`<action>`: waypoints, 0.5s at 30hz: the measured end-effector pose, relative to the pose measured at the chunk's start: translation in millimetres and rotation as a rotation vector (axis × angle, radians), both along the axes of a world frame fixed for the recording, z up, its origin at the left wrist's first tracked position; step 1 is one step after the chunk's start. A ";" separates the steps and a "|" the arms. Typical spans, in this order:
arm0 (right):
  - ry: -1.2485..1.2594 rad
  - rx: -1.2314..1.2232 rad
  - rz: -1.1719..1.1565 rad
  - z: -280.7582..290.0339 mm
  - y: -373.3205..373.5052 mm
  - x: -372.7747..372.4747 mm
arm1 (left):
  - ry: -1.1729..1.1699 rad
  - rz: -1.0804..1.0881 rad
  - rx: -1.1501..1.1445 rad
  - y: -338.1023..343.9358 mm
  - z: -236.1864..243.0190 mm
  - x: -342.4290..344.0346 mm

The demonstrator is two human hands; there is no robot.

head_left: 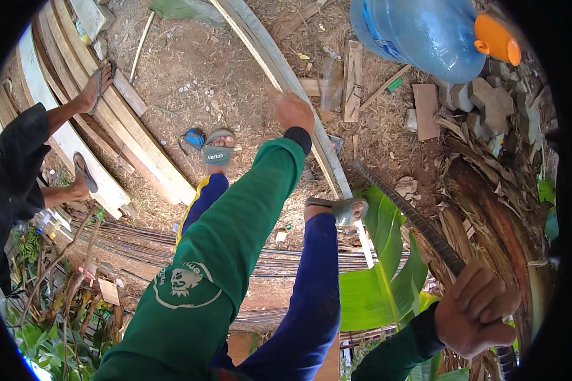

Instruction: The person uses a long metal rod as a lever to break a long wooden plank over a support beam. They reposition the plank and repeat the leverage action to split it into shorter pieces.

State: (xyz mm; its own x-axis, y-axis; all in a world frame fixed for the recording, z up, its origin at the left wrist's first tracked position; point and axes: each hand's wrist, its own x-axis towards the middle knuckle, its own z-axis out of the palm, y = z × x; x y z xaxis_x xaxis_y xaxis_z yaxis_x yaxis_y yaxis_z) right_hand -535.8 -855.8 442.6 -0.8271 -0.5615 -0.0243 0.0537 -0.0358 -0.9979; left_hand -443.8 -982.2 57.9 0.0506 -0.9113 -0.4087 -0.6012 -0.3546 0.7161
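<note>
My left hand (292, 113), in a green sleeve, is closed at the edge of a long pale wooden plank (322, 141) that slants from the top of the view to my foot. Most of its fingers are out of sight, partly blurred. Lower right, my right hand (478, 310) is wrapped around a long dark rod (419, 219) with a ribbed surface. The rod's thin far end points up and left, toward the plank, apart from it. Beneath the rod lies a large green banana leaf (381, 273).
Several long boards (117, 124) lie at left, where another person's sandalled feet (86, 178) stand. A blue water jug (419, 38) with an orange cup (499, 39) sits at upper right, by broken paving blocks (489, 105). Thin rods (133, 244) cross the ground behind my sandals (343, 211).
</note>
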 end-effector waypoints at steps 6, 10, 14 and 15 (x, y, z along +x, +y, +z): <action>0.032 0.026 0.118 27.7 9.1 -4.8 | 0.064 0.013 0.111 3.0 -4.5 2.7; -0.040 -0.082 0.309 -5.4 1.1 -3.1 | 0.011 -0.038 0.086 2.6 -5.2 4.7; -0.042 0.137 0.146 -116.3 7.6 28.1 | 0.086 -0.020 0.159 6.6 6.8 4.9; -0.069 0.123 0.106 -122.3 15.8 24.4 | 0.058 -0.068 0.079 1.4 8.8 3.7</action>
State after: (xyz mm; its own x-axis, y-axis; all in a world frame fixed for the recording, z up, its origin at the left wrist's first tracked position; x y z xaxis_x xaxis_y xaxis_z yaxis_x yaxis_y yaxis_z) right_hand -511.4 -840.0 320.3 -0.7571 -0.6351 -0.1530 0.1196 0.0956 -0.9882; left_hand -440.1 -980.9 66.7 -0.0357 -0.8768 -0.4796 -0.5841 -0.3711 0.7219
